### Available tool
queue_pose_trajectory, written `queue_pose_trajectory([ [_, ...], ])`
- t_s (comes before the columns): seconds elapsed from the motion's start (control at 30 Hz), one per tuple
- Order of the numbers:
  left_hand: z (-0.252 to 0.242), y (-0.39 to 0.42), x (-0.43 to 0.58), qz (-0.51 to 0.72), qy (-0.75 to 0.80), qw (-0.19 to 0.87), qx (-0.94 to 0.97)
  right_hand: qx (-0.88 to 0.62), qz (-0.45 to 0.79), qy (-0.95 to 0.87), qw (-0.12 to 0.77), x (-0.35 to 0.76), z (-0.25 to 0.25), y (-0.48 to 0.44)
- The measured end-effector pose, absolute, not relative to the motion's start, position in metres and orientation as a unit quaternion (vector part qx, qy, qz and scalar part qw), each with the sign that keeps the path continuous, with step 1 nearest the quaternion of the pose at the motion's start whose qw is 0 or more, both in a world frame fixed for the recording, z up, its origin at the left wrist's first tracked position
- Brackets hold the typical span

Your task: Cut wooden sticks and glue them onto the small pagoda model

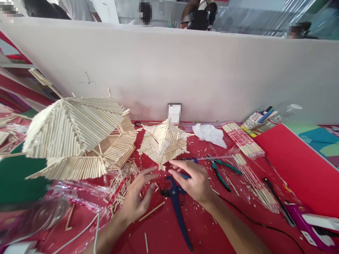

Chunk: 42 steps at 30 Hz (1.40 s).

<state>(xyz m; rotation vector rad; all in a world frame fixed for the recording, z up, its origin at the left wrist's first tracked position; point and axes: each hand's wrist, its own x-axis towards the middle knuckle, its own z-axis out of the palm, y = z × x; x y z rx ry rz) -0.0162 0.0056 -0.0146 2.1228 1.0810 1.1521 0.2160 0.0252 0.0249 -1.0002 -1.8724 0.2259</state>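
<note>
A small star-shaped roof model made of wooden sticks (173,154) sits on the red table in front of me. My left hand (137,194) is just below its front left side, fingers curved and apart, with nothing seen in them. At the model's front tip is my right hand (194,178), thumb and index finger stretched out with a gap between them; whether a fingertip touches the tip I cannot tell. Between the hands lies a blue cutter (177,204), partly hidden by my right hand. Loose cut sticks (120,195) are heaped beside my left hand.
A larger stick-built roof model (76,130) stands at left. To the right lie green-handled pliers (221,171), crumpled white tissue (209,134), bagged sticks (242,139), a red board (299,165) and a purple device (308,225). A black cable (254,223) crosses the table; a white partition (212,74) rises behind.
</note>
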Motion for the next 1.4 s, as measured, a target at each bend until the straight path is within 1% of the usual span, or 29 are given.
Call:
queue_pose_trajectory([
  [0.1,-0.022,0.013,-0.020,0.414,0.428,0.224,0.771,-0.463,0.061,-0.734,0.494,0.240,0.034,0.032],
  [0.17,-0.029,0.019,-0.022,0.374,0.462,0.208,0.776,-0.505,0.062,-0.713,0.481,0.256,0.036,0.041],
  [0.3,-0.045,0.026,-0.023,0.299,0.493,0.200,0.792,-0.527,0.158,-0.745,0.377,0.274,0.030,0.057],
  [0.37,-0.052,0.027,-0.023,0.282,0.492,0.213,0.796,-0.523,0.210,-0.746,0.355,0.275,0.026,0.061],
  [0.53,-0.065,0.033,-0.024,0.295,0.485,0.229,0.791,-0.516,0.293,-0.723,0.355,0.275,0.032,0.058],
  [0.77,-0.074,0.063,-0.022,0.326,0.520,0.266,0.743,-0.487,0.396,-0.744,0.231,0.281,0.056,0.041],
  [0.9,-0.078,0.087,-0.013,0.375,0.494,0.279,0.733,-0.483,0.385,-0.760,0.200,0.274,0.063,0.032],
  [1.1,-0.080,0.117,0.000,0.393,0.473,0.268,0.741,-0.466,0.370,-0.787,0.162,0.264,0.066,0.025],
  [1.27,-0.082,0.109,-0.007,0.402,0.495,0.257,0.726,-0.421,0.338,-0.818,0.199,0.283,0.069,0.025],
  [1.4,-0.082,0.088,-0.014,0.403,0.499,0.256,0.723,-0.454,0.323,-0.802,0.218,0.304,0.070,0.035],
])
